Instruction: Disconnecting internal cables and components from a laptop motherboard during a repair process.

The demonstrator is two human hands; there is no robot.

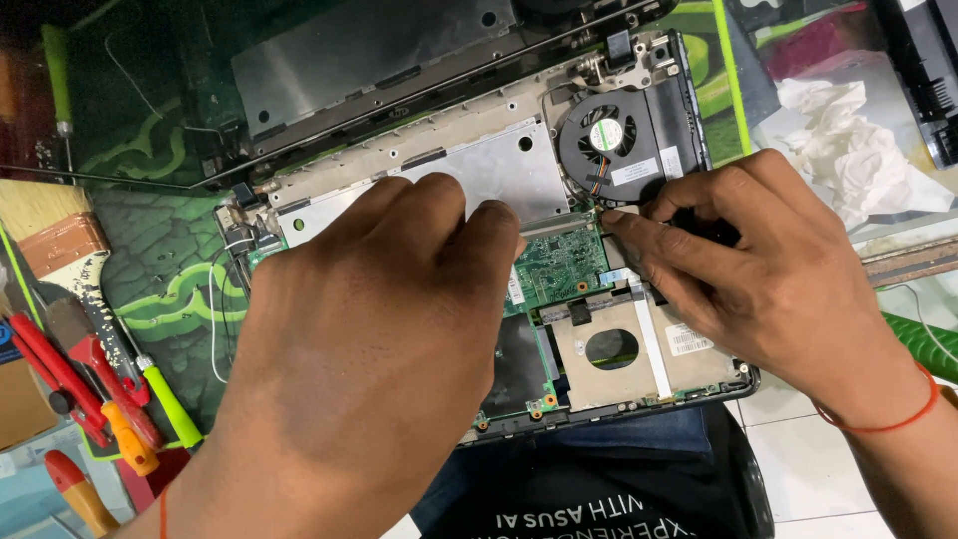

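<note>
Presently noted:
Laptop [499, 170]: opened, lid off, centre of table, circuit board [559, 268] exposed.
Left hand [369, 339]: flat on the metal plate [499, 165], fingers nearly straight, gripping nothing.
Right hand [768, 269]: fingers pinched near the fan [604, 140]; what they hold, cannot tell.
Far left: screwdrivers [160, 394], brush [50, 225].

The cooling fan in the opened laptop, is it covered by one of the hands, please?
No, the round black cooling fan lies uncovered, just above the right hand.

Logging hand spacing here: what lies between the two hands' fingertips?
In the head view, green circuit board lies between the left hand and right hand.
</note>
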